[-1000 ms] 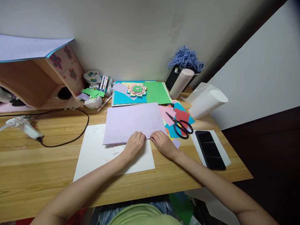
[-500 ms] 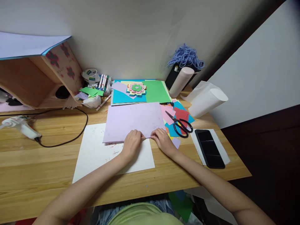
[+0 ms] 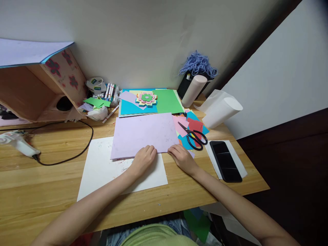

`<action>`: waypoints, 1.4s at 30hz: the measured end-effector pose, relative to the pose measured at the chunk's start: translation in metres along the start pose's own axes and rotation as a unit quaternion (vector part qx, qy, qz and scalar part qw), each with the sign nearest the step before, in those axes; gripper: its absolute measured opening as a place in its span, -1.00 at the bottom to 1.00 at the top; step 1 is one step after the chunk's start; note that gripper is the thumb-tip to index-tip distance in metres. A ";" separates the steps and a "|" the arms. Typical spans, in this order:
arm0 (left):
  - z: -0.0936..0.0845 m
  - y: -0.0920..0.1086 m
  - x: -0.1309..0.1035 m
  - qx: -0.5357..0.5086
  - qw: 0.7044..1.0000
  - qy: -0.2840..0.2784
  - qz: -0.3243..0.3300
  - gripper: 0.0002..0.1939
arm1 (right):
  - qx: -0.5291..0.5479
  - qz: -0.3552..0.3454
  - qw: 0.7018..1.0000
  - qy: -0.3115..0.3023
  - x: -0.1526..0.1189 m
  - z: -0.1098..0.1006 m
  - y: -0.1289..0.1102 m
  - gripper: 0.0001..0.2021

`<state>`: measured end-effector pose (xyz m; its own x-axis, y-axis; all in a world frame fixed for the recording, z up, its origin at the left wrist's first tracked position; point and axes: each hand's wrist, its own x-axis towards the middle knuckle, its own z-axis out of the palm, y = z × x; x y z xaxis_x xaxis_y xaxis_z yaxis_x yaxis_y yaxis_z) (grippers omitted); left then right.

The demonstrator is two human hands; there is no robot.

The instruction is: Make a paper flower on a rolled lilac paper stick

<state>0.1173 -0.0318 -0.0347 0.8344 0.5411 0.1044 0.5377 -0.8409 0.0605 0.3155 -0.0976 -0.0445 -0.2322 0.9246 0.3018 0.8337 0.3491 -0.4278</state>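
A lavender sheet of paper or thin foam lies in front of me, partly over a white sheet with small coloured marks. My left hand grips the near edge of the lavender sheet, fingers curled over it. Further right on the same edge, my right hand pinches it, thumb underneath. Black-handled scissors rest just beyond my right hand on coloured paper scraps. Behind the lavender sheet, a layered paper flower sits on a stack of coloured sheets.
At the left stand a cardboard box and a glue gun with its black cord. Markers and tape are by the wall. A phone, paper roll, pale cylinder and blue yarn occupy the right.
My right hand has slid slightly right along the lavender sheet's near edge, widening the gap between my hands. The whole view has shifted a little.
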 end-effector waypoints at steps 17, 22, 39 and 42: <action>-0.001 0.030 0.029 -0.162 0.969 0.044 -0.181 -0.87 | -0.098 0.086 0.991 -0.027 0.011 -0.001 -0.006 -0.86; -0.009 0.028 0.034 -0.215 0.952 0.012 -0.217 -0.90 | -0.091 0.123 0.988 -0.021 0.014 -0.008 0.001 -0.85; -0.007 0.033 0.040 -0.242 0.954 0.009 -0.175 -0.88 | -0.035 -0.002 0.998 -0.046 0.009 -0.014 0.015 -0.80; -0.008 0.036 0.046 -0.233 0.953 0.000 -0.194 -0.85 | 0.005 0.029 0.998 -0.055 0.015 -0.020 0.014 -0.85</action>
<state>0.1737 -0.0370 -0.0195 0.5830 0.8123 -0.0161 0.6949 -0.4883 0.5280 0.3337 -0.0819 -0.0295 -0.2376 0.9544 0.1809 0.8422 0.2952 -0.4511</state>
